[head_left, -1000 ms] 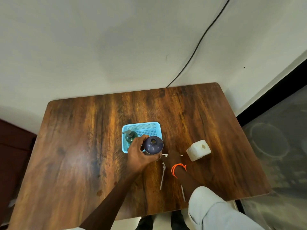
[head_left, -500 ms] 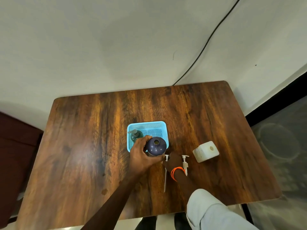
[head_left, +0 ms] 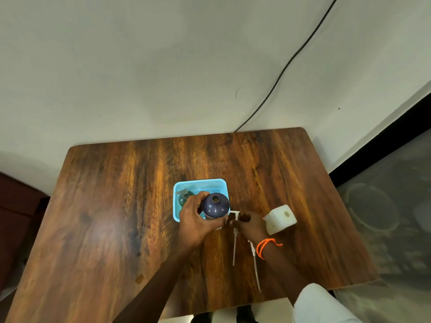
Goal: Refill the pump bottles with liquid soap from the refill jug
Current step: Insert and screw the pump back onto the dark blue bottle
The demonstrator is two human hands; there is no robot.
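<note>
A dark purple bottle (head_left: 215, 205) with an uncapped neck stands at the front right corner of the light blue basket (head_left: 200, 183). My left hand (head_left: 195, 215) is wrapped around its left side. A green pump bottle (head_left: 183, 197) stands inside the basket at its left. Two white pump heads with long tubes lie on the table: one pump (head_left: 235, 238) just right of the purple bottle, the other pump (head_left: 255, 264) under my wrist. My right hand (head_left: 250, 223) closes on the head of the first pump. The white refill jug (head_left: 279, 219) stands open just right of that hand.
The wooden table (head_left: 116, 206) stands against a white wall, with a black cable (head_left: 286, 66) running down behind its back edge. The table's right edge drops to a dark floor. A dark red piece of furniture (head_left: 14, 206) sits off the left edge.
My right hand has shifted a little right, toward the jug, and covers the second pump head that showed half a second ago. My left hand stays on the purple bottle. The camera has shifted.
</note>
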